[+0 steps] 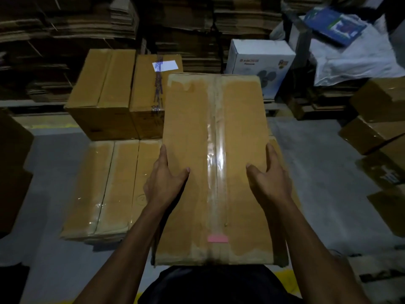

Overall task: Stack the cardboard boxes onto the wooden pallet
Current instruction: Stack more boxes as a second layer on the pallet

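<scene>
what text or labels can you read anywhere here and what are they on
Nothing reads cleanly.
White fan box: grey brand word and a red mark, too blurred to quote.
Taped box at the back: white label and purple printed tape, illegible.
Carried box: blank pink sticker.
Blue package: print too small.
Dark box at right: white print, blurred.

I see the long box is matt brown cardboard, its centre seam under a glossy clear tape strip that catches the light, with a small pink paper label. The low boxes beside it are cardboard with shiny tape too. The floor looks like rough grey concrete; the white box has smooth printed card.
</scene>
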Tool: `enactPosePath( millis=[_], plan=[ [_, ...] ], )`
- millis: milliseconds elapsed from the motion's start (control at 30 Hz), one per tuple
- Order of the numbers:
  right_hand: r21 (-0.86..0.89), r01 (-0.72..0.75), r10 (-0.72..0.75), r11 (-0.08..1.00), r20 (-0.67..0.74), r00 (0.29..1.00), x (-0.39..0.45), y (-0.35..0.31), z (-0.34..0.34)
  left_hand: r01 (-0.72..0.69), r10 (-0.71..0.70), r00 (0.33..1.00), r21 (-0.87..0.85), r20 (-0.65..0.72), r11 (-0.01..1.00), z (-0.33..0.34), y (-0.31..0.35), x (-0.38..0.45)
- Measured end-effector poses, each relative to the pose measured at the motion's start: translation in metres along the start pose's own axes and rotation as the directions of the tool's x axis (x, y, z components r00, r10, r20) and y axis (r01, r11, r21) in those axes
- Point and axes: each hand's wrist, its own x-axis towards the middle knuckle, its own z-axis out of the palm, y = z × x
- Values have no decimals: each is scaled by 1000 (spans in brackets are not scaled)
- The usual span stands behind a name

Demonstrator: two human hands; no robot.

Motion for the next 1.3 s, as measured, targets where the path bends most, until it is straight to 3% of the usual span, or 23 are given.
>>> enactPosePath(
  millis=[533, 1000, 1300],
  plan=[
    [-24, -37, 37, 999, -7, 999, 59, 7, -4, -18, 17, 999, 26, 36, 999, 41, 28, 53],
    [-96, -169, 180, 981, 120, 976, 200, 29, 14, 107, -119, 984, 93, 135, 990, 132, 65, 146],
    [-178, -166, 202, 970, 213, 956, 297, 41, 55, 165, -191, 962, 142, 194, 976, 181, 65, 224]
  ],
)
